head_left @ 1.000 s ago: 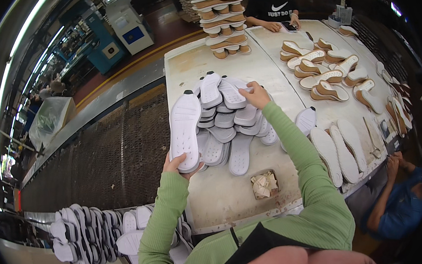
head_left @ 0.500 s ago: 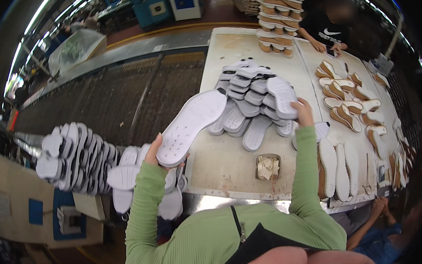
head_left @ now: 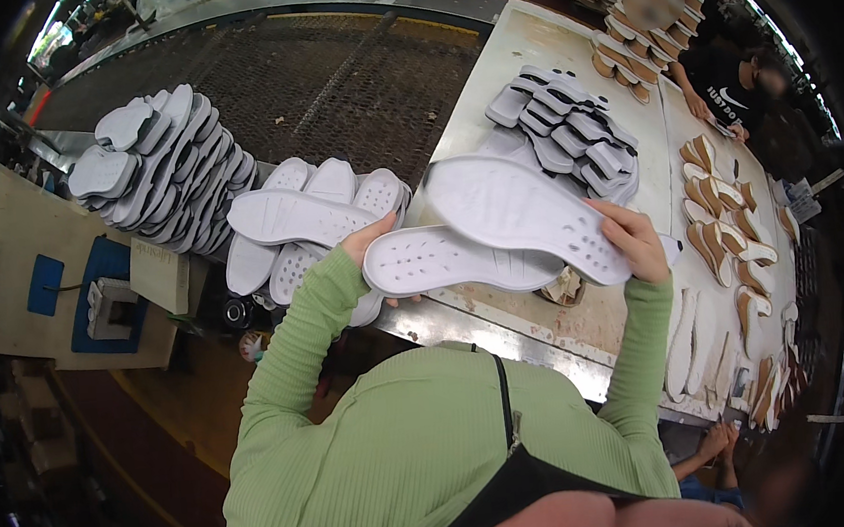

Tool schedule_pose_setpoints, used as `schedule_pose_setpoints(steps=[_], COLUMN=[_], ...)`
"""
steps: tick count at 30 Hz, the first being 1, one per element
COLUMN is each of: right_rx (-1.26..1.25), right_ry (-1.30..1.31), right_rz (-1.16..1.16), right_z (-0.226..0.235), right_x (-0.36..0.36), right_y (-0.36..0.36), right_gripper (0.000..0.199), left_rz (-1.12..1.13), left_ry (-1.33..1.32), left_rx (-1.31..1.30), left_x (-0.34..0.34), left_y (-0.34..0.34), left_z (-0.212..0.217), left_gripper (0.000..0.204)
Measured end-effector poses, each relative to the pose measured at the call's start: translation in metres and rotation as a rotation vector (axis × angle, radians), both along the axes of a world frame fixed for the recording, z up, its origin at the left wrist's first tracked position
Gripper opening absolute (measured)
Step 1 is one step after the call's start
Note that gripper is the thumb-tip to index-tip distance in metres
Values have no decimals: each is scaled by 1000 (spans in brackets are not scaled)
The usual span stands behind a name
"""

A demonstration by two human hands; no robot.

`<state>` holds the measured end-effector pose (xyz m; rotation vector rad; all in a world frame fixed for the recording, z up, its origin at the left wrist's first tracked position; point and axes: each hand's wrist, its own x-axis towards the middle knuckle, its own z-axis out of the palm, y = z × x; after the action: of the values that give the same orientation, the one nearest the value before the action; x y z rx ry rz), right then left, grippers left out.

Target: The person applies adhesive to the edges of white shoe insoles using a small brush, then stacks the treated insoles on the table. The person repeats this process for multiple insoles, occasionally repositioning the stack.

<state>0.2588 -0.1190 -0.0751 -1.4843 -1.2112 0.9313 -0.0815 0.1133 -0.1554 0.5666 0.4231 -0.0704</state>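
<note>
My left hand (head_left: 370,242) is closed around the heel end of a white shoe sole (head_left: 427,263) with small holes. In my right hand (head_left: 637,242) a second white sole (head_left: 512,205) is gripped by its perforated end. It slants across the first sole and overlaps part of it; whether the two touch I cannot tell. Behind them, a pile of grey-white soles (head_left: 586,134) lies on the pale table (head_left: 475,123). Beside my left forearm is a loose heap of white soles (head_left: 310,218). The small box of scraps (head_left: 565,288) is partly hidden under the held soles.
A tall stack of white soles (head_left: 158,176) stands at the left, by a dark mesh conveyor (head_left: 325,76). Tan-and-white wedge soles (head_left: 713,208) cover the table's right side. More are stacked at the back (head_left: 634,44), near another person (head_left: 734,96). Someone's hands (head_left: 720,438) show at lower right.
My right hand has lifted a sole off the pile and brought it over the left hand's sole. That sole has turned from slanting to nearly level. The view has swung left and downward.
</note>
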Motion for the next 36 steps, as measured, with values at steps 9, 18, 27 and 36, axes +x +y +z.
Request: schedule_pose_setpoints(steps=[9, 18, 27, 36], right_rx=[275, -4, 14, -239], right_ry=[-255, 642, 387, -208], right_rz=[236, -136, 179, 519], right_z=[17, -4, -13, -68], right_x=[-42, -124, -142, -139], right_y=[85, 121, 251, 367], right_gripper=[26, 64, 62, 64], left_rz=[140, 713, 1108, 1278], left_ry=[-279, -201, 142, 482], left_rx=[-53, 828, 1012, 932], left_x=[-15, 1, -44, -78], left_y=[3, -26, -50, -19], left_z=[-25, -37, -8, -56], left_gripper=[62, 45, 57, 100])
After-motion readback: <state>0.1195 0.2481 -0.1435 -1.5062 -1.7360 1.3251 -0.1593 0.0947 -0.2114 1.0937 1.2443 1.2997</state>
